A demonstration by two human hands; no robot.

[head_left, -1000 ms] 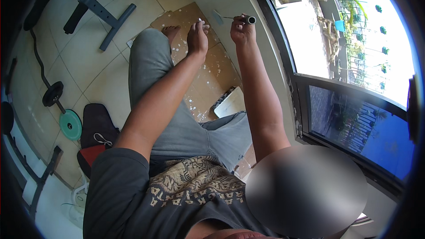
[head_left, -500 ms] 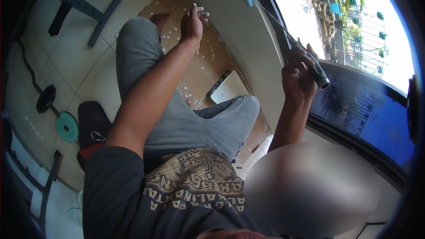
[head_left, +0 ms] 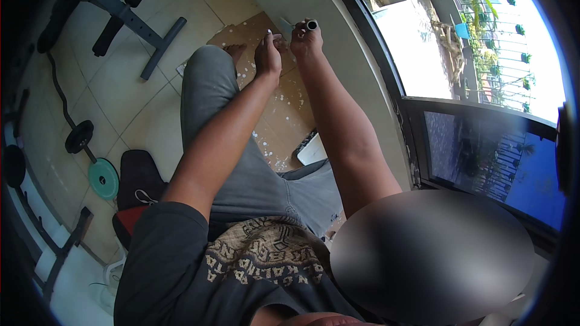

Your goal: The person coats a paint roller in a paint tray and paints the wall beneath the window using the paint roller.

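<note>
My right hand (head_left: 307, 43) is closed around the handle of a small paint roller (head_left: 312, 25), whose hollow handle end faces me. Beyond the hand, part of the pale blue roller shows against the wall (head_left: 356, 66) low down. My left hand (head_left: 267, 60) hovers close by on the left, above the cardboard. Its fingers are curled in, with a small whitish spot at the tip; whatever they may hold is hidden. White-spattered brown cardboard (head_left: 281, 111) lies under both hands. A paint tray (head_left: 313, 150) with pale paint rests on it, partly covered by my right forearm.
A dark-framed window (head_left: 386, 78) stands open on the right, with plants outside. On the left are a weight bench frame (head_left: 118, 9), a curved barbell with a green plate (head_left: 103, 178) and a dark padded seat (head_left: 140, 175). My bent legs flank the tray.
My right hand has swung the roller left and away from me, from beside the window frame to low along the wall near my left hand. My left hand has dropped slightly nearer me.
</note>
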